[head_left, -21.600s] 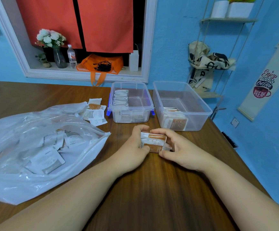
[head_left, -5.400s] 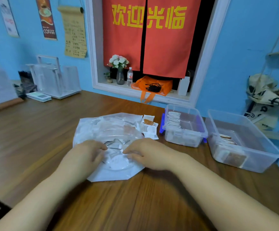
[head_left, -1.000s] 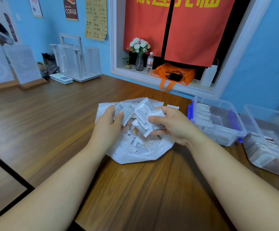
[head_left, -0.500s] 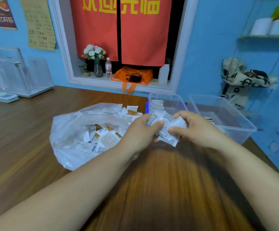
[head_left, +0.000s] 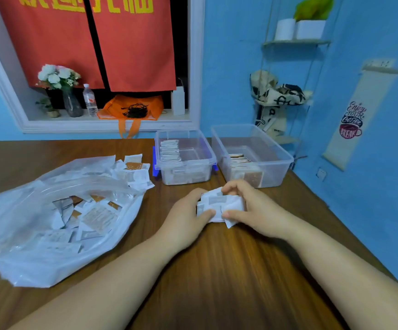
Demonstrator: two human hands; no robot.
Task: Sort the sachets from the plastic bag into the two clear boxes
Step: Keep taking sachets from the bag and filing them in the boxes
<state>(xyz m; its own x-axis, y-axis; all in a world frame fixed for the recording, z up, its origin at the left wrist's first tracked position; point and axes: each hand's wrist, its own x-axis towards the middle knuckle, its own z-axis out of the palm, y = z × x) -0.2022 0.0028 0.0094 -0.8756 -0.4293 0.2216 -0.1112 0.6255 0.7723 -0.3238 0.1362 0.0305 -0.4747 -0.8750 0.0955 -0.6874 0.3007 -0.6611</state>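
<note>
Together, the left hand (head_left: 188, 216) and right hand (head_left: 252, 208) are pinching a bunch of white sachets (head_left: 220, 206) just above the surface (head_left: 217, 282), near the two clear boxes (head_left: 185, 158).

At eleven o'clock, a dark glass vase of white flowers (head_left: 72, 106), a clear plastic water bottle (head_left: 90, 102) and an orange fabric bag (head_left: 112, 110) are set on the white window ledge (head_left: 79, 125); at two o'clock, a cream coffee-slogan scroll (head_left: 354, 120) is hung.

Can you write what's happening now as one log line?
left grip: holds sachets | right grip: holds same sachets | bag: open, not empty | left box: part filled | right box: part filled
</note>
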